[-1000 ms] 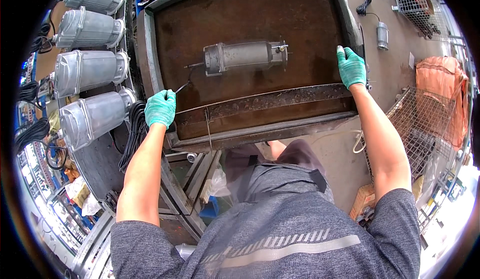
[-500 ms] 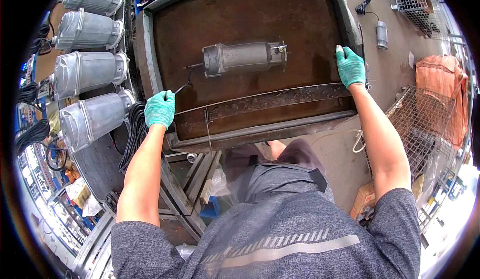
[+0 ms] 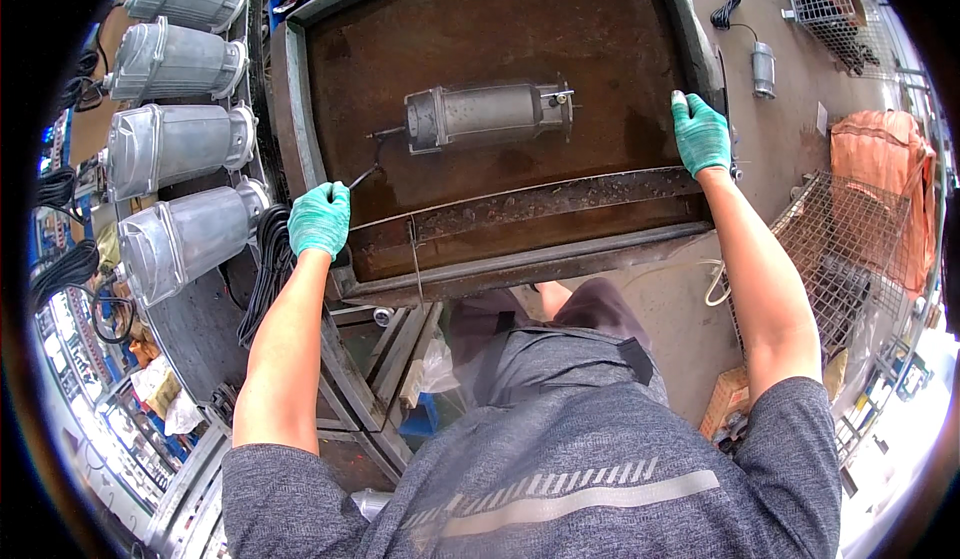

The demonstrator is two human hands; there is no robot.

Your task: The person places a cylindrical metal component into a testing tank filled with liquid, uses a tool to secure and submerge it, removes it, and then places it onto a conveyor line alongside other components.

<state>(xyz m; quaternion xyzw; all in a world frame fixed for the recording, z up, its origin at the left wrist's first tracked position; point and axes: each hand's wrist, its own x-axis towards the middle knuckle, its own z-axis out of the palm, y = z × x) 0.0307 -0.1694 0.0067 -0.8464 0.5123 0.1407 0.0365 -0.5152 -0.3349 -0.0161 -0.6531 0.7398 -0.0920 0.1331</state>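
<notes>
A large dark metal tank with raised walls spans the space in front of me, its inside brown and seemingly filled with liquid. Within it a grey cylindrical pump motor lies on its side, valve-like fittings at its right end. From its left end a black cable runs to my left hand, gloved in green and closed around that cable at the tank's left wall. My right hand, in a matching glove, grips the right rim, thumb toward the inside. The fingers beyond that rim are partly hidden.
Several similar grey motors line a bench on the left, with coiled black cable beside the nearest. A dark metal bar crosses the tank's near side. At right are wire cages, an orange sack and a small motor on the floor.
</notes>
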